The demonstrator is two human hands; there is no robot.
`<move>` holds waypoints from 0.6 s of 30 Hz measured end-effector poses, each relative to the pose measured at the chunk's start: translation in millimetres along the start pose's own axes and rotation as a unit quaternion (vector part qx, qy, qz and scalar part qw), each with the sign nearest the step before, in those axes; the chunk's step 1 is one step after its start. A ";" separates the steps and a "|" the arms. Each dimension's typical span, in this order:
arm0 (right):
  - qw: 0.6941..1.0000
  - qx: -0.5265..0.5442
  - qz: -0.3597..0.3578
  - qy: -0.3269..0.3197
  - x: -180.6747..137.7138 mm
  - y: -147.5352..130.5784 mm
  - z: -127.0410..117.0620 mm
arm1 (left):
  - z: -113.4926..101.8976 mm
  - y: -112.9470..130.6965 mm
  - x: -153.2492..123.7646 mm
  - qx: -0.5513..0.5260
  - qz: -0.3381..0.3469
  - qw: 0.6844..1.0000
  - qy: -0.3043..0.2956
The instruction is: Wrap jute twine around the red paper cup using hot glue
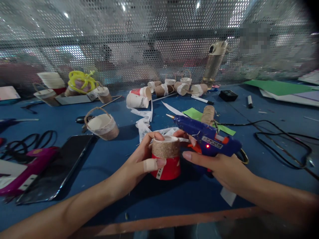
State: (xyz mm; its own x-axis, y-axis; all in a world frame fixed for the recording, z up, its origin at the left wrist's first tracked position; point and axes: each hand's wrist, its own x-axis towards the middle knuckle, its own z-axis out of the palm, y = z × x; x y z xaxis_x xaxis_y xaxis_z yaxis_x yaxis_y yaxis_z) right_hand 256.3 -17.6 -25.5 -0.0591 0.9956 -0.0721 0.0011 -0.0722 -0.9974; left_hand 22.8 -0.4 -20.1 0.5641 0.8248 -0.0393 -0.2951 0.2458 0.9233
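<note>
My left hand (142,161) wraps round an upturned red paper cup (167,167) on the blue table; jute twine covers the cup's upper half. A bandage sits on that hand's thumb. My right hand (219,166) grips a blue hot glue gun (204,134) just right of the cup. The gun's nozzle points up and left, and a red light glows on its body. A finger of my right hand touches the cup's far side.
A twine-wrapped cup basket (103,126) stands to the left, and a twine spool (208,114) lies on green paper behind the gun. More cups (137,99) lie at the back by the mesh wall. A phone (62,166) and a pink tool (22,172) lie left, black cable (281,136) right.
</note>
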 end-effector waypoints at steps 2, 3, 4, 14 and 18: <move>0.999 0.046 -0.019 -0.008 2.8 1.8 -1.7 | 2.3 2.8 -1.4 -0.012 -0.013 1.000 0.006; 0.997 0.072 -0.028 -0.015 4.1 1.4 -2.2 | 3.6 4.2 -2.3 -0.015 -0.016 1.000 0.012; 0.994 0.098 -0.037 -0.022 5.1 0.3 -2.4 | 5.0 5.4 -3.2 -0.013 -0.020 1.000 0.019; 0.975 0.194 -0.079 -0.073 3.8 -15.1 -3.4 | 15.4 9.8 -4.7 0.035 -0.024 0.995 0.094; 0.974 0.175 -0.087 -0.118 1.1 -13.3 -9.3 | 18.2 12.7 -6.5 0.035 -0.024 0.991 0.126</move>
State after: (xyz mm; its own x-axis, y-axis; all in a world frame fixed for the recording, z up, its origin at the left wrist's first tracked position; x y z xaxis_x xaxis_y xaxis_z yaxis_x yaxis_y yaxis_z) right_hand 265.5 -15.1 -12.3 -0.2558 0.9562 0.1425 -0.3677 0.0401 -0.9291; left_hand 29.5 -11.9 -1.2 0.3629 0.9161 -0.1707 -0.2132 0.2600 0.9418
